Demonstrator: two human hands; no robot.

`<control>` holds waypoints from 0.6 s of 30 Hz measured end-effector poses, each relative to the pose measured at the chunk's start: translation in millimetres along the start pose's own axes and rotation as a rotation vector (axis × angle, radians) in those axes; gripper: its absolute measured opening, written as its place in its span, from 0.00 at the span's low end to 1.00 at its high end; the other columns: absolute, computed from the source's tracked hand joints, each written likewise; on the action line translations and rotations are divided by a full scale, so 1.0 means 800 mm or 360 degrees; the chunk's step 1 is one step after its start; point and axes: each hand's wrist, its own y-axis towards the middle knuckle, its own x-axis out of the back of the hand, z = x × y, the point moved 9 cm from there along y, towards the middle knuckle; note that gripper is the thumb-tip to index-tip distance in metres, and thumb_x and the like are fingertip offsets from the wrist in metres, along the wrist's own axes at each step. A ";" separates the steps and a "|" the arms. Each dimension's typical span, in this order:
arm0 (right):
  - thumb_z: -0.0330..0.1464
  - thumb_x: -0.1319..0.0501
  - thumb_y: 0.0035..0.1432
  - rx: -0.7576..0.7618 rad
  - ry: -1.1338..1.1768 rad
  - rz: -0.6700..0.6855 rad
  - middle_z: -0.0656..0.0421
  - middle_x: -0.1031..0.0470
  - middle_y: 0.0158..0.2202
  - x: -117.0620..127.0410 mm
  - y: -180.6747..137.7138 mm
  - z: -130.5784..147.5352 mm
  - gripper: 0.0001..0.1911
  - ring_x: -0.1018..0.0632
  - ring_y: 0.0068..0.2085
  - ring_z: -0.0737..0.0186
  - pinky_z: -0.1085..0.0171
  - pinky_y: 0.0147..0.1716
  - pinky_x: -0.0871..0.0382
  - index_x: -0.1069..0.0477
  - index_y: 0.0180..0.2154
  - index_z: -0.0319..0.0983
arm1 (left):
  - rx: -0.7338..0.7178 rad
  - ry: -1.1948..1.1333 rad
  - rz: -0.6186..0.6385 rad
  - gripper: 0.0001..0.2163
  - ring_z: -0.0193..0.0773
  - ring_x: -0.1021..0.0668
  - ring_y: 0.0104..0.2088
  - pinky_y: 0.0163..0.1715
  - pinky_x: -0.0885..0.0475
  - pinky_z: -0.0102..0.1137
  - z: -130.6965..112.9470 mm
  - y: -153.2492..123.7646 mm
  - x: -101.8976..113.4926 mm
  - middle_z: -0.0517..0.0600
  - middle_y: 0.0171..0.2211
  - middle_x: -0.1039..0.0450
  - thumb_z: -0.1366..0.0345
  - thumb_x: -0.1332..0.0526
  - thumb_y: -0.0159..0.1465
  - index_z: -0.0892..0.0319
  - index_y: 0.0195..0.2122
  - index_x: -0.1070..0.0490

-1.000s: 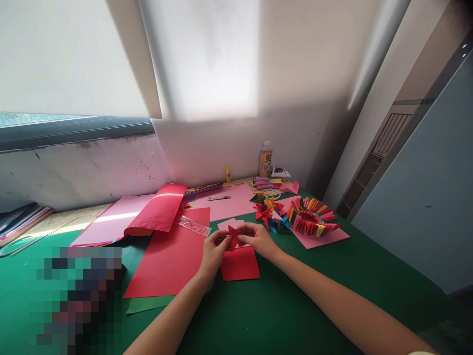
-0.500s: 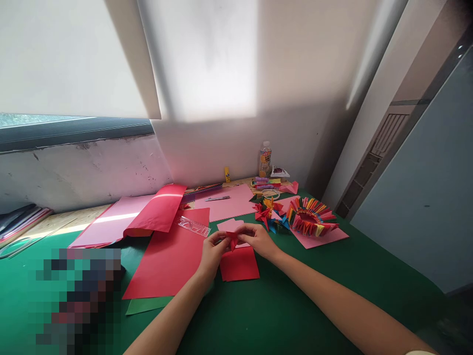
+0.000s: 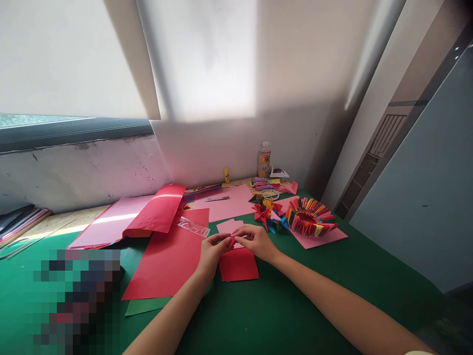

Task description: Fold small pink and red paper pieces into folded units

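Observation:
My left hand and my right hand meet over the green table, both pinching a small folded red paper piece between their fingertips. Just below the hands lies a small red paper square. A small pink paper piece lies just beyond the fingers. A large red sheet lies to the left of my left hand, with a clear plastic ruler on its far end.
Pink sheets and a curled red sheet lie at the left. Folded multicoloured paper stars and a pleated paper ring on pink paper sit to the right. A bottle, a glue stick and a pen stand by the wall.
The red paper piece was held up more open between my fingers; now it is pressed smaller and lower between both hands. The hands have hardly shifted.

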 end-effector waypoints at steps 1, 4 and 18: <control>0.33 0.41 0.49 0.0015 -0.0011 -0.0003 0.55 0.28 0.33 0.000 0.000 0.002 0.07 0.26 0.35 0.61 0.66 0.32 0.29 0.26 0.28 0.37 | -0.0006 0.0032 -0.0008 0.15 0.40 0.24 0.33 0.39 0.28 0.35 0.000 0.000 0.001 0.54 0.30 0.25 0.62 0.32 0.45 0.64 0.33 0.26; 0.34 0.40 0.49 0.0007 0.0003 -0.0005 0.55 0.28 0.33 -0.001 0.002 0.000 0.07 0.26 0.36 0.61 0.65 0.33 0.29 0.27 0.29 0.37 | -0.0022 0.0079 -0.0021 0.15 0.38 0.24 0.31 0.38 0.28 0.33 -0.001 0.000 0.002 0.54 0.29 0.25 0.62 0.32 0.45 0.64 0.33 0.26; 0.40 0.37 0.45 -0.0288 0.0234 0.0043 0.58 0.29 0.24 -0.003 0.005 -0.032 0.14 0.27 0.28 0.64 0.65 0.30 0.31 0.29 0.29 0.34 | -0.0168 0.0165 -0.0105 0.14 0.40 0.24 0.32 0.35 0.29 0.34 -0.021 -0.004 0.002 0.53 0.28 0.25 0.63 0.32 0.43 0.63 0.30 0.27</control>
